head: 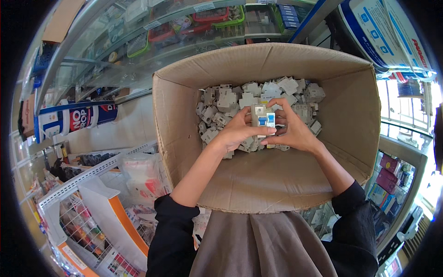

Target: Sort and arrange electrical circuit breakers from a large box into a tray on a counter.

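Two white miniature circuit breakers with blue levers (pixel 265 120) are held side by side over an open cardboard box (pixel 263 180). Whether they are joined cannot be told. My left hand (pixel 237 130) grips them from the left, its thumb across their lower front. From the right, my right hand (pixel 296 128) curls its fingers around their side, with the thumb near the bottom edge. Below both hands, a heap of similar white circuit breakers (pixel 226 99) lies on the box floor, partly hidden by my hands.
Behind the box stands a glass display case (pixel 145 65) with coloured baskets. Large paint pails (pixel 81 117) are at the left, and another big pail (pixel 384 38) is at the upper right. A wire rack (pixel 86 225) is at lower left; a glass cabinet (pixel 394 187) stands at the right.
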{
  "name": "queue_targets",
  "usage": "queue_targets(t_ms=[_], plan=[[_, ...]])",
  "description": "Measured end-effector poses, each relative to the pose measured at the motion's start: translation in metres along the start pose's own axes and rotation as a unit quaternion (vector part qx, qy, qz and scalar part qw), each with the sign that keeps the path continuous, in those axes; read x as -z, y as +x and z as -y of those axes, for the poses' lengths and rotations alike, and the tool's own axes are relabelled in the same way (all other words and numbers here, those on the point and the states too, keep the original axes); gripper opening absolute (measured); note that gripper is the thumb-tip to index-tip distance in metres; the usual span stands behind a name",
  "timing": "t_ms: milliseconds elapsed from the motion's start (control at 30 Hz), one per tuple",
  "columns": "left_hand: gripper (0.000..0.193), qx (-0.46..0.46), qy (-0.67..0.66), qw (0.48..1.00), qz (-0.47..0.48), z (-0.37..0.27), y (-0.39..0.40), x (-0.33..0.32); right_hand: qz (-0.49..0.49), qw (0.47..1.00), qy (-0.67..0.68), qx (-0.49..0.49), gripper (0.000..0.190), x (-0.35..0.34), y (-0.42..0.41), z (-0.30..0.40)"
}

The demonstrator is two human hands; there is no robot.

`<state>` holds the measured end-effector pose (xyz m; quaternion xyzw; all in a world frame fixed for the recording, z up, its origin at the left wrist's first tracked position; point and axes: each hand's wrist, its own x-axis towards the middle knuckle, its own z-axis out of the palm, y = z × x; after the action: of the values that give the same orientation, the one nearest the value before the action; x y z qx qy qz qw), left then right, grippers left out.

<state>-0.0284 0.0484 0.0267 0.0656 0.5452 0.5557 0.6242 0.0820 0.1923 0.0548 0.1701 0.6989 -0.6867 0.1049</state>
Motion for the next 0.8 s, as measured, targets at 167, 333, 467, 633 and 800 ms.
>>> queue_targets(t_ms=[167,333,467,633,800], plan=[[0.075,0.023,-0.029,0.999,0.028,-0.004,-0.002,0.0,-0.007,1.0,-0.022,-0.003,0.071,-0.001,0.0,-0.001],[0.066,0.023,-0.055,0.998,0.025,-0.003,-0.002,0.0,-0.012,0.999,-0.03,-0.001,0.072,-0.003,0.001,-0.004],[0.058,0.04,-0.088,0.995,0.023,-0.002,-0.001,0.001,-0.021,0.999,-0.038,0.013,0.073,-0.002,0.001,-0.004],[0.052,0.037,-0.075,0.996,0.032,0.001,-0.002,0.002,-0.023,0.998,-0.048,0.026,0.074,-0.004,0.0,-0.004],[0.048,0.07,-0.098,0.992,0.024,-0.003,-0.004,-0.001,-0.029,0.995,-0.087,0.028,0.079,-0.003,0.001,-0.01]])
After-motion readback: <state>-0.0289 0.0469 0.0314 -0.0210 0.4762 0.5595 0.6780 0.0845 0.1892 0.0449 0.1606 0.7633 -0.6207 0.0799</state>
